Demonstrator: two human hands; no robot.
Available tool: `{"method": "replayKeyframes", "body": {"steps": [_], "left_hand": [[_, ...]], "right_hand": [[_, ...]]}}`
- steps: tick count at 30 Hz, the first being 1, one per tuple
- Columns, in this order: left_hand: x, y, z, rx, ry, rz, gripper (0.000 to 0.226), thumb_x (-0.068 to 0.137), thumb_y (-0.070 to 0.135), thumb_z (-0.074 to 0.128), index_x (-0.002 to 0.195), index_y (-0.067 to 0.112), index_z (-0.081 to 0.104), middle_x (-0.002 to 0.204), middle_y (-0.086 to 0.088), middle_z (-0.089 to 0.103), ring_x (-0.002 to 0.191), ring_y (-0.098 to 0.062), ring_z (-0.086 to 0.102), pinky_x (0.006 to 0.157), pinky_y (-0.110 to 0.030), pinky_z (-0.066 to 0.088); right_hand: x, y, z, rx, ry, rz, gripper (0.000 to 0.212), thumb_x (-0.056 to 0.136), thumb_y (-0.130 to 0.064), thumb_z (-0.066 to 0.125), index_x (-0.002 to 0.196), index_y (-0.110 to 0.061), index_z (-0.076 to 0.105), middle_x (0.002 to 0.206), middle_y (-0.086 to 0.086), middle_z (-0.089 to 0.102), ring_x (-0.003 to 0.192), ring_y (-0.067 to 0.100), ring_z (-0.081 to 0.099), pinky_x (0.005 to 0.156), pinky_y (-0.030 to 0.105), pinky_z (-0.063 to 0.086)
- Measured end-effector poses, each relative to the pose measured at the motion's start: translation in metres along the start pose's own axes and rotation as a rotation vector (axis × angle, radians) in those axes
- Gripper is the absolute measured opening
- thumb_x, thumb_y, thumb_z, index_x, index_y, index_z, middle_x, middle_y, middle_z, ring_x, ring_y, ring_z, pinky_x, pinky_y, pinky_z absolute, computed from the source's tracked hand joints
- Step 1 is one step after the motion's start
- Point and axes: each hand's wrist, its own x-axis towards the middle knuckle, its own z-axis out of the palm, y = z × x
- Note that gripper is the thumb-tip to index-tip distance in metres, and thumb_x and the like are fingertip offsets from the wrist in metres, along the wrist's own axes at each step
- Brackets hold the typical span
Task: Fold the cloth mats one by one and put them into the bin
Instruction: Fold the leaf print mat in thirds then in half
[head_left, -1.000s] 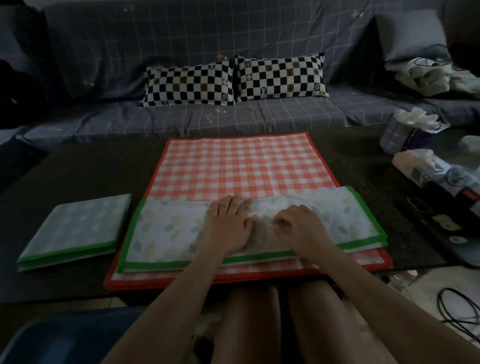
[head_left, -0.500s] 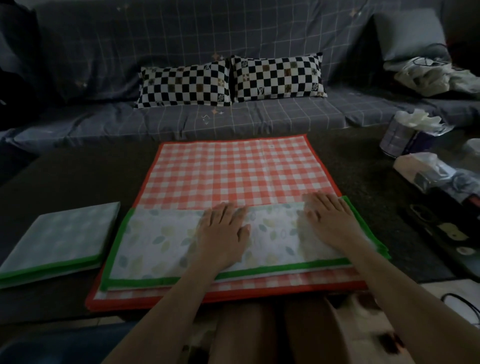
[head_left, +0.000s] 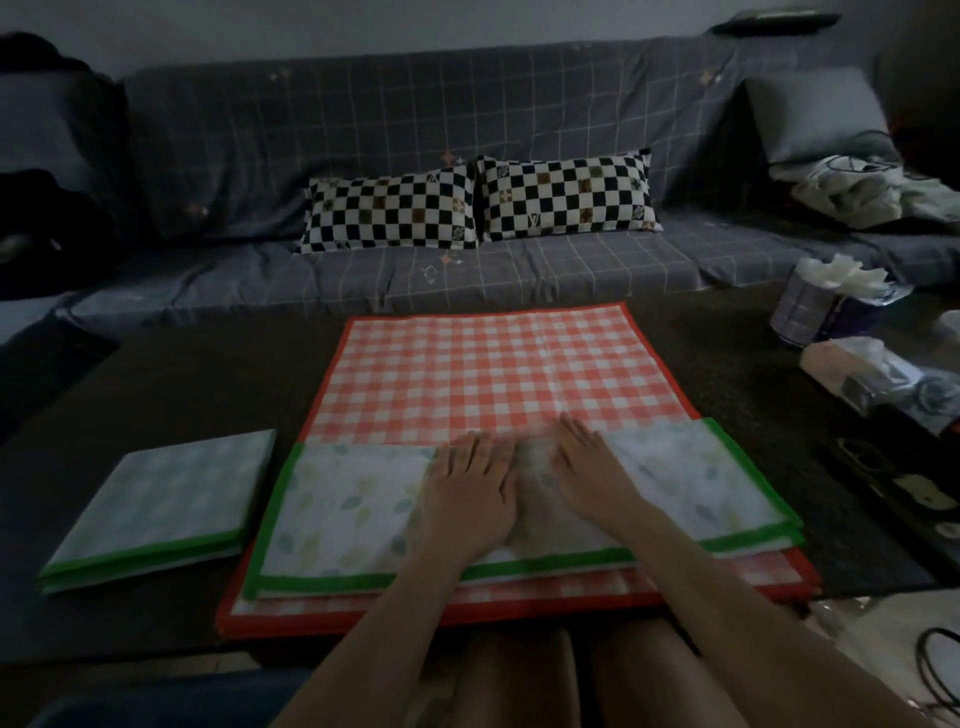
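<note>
- The left hand (head_left: 470, 493) lies flat, fingers straight and close together, pressing on the middle of the leaf-print mat (head_left: 353, 512).
- The right hand (head_left: 589, 475) lies flat just beside it, fingers slightly spread, pressing the same mat; neither grip is closed on anything.
- The leaf-print mat, green-edged and folded into a long strip, lies along the near edge of the counter (head_left: 171, 384), on top of the red checked mat (head_left: 493, 374).
- The red checked mat is spread open at the counter's middle, reaching toward the far edge.
- A folded green-edged mat (head_left: 166, 501) sits apart near the counter's left edge.
- A dark bin (head_left: 156, 699) shows dimly below the near edge, at the left.
- Two checkered pillows (head_left: 478, 205) rest on the sofa (head_left: 260, 156) beyond the far edge.
</note>
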Motion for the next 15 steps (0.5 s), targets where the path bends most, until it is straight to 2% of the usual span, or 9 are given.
{"method": "replayKeyframes", "body": {"steps": [2, 4, 6, 7, 9, 12, 15], "left_hand": [[0.000, -0.001, 0.000, -0.005, -0.007, 0.004, 0.067, 0.091, 0.046, -0.009, 0.152, 0.024, 0.003, 0.161, 0.000, 0.004, 0.147, -0.018, -0.002, 0.119, -0.041, -0.006], [-0.002, -0.006, 0.001, -0.005, -0.006, 0.032, 0.084, 0.077, 0.049, -0.020, 0.152, 0.021, 0.004, 0.161, -0.001, 0.004, 0.147, -0.018, -0.001, 0.119, -0.041, -0.005], [-0.005, -0.021, 0.000, 0.024, -0.006, 0.021, 0.078, 0.083, 0.050, -0.016, 0.152, 0.020, 0.004, 0.161, 0.000, 0.003, 0.147, -0.017, -0.001, 0.119, -0.041, -0.004], [-0.008, -0.033, -0.001, 0.041, -0.008, -0.005, 0.069, 0.090, 0.049, -0.009, 0.152, 0.021, 0.003, 0.161, 0.000, 0.002, 0.147, -0.016, -0.001, 0.119, -0.041, -0.003], [-0.017, -0.061, -0.004, 0.050, -0.037, -0.060, 0.058, 0.099, 0.046, 0.005, 0.152, 0.022, 0.000, 0.161, 0.003, -0.002, 0.147, -0.015, -0.004, 0.119, -0.041, -0.004], [-0.036, -0.105, -0.012, 0.028, -0.078, -0.130, 0.057, 0.101, 0.045, 0.011, 0.152, 0.024, -0.003, 0.160, 0.004, -0.006, 0.147, -0.013, -0.008, 0.118, -0.040, -0.008], [-0.045, -0.128, -0.016, 0.031, -0.100, -0.161, 0.057, 0.101, 0.044, 0.011, 0.152, 0.024, -0.005, 0.160, 0.003, -0.006, 0.147, -0.012, -0.009, 0.118, -0.038, -0.010]], "right_hand": [[-0.001, -0.008, 0.011, -0.116, 0.020, -0.034, 0.053, 0.101, -0.035, 0.012, 0.150, -0.016, 0.009, 0.158, 0.001, 0.006, 0.146, 0.014, 0.001, 0.118, 0.033, -0.002], [-0.002, -0.006, 0.016, -0.217, 0.028, -0.041, 0.070, 0.089, -0.048, -0.007, 0.150, -0.017, 0.007, 0.158, 0.000, 0.005, 0.146, 0.013, -0.001, 0.118, 0.034, -0.003], [-0.002, -0.003, 0.018, -0.244, 0.026, -0.051, 0.088, 0.073, -0.053, -0.021, 0.150, -0.019, 0.004, 0.158, -0.002, 0.004, 0.146, 0.013, -0.002, 0.118, 0.034, -0.004], [-0.001, -0.002, 0.019, -0.248, 0.028, -0.049, 0.087, 0.073, -0.054, -0.021, 0.150, -0.020, 0.002, 0.158, -0.002, 0.003, 0.146, 0.013, -0.003, 0.118, 0.033, -0.004], [0.001, -0.002, 0.019, -0.268, 0.024, -0.045, 0.071, 0.087, -0.054, -0.010, 0.150, -0.021, 0.000, 0.158, -0.003, 0.002, 0.145, 0.012, -0.004, 0.118, 0.033, -0.005], [0.000, -0.003, 0.019, -0.291, 0.016, -0.031, 0.059, 0.097, -0.047, 0.006, 0.150, -0.021, -0.001, 0.158, -0.004, 0.001, 0.145, 0.012, -0.005, 0.117, 0.033, -0.006], [0.000, -0.002, 0.019, -0.290, 0.005, -0.030, 0.067, 0.091, -0.054, -0.004, 0.150, -0.022, -0.001, 0.158, -0.004, 0.000, 0.145, 0.012, -0.006, 0.116, 0.032, -0.008]]}}
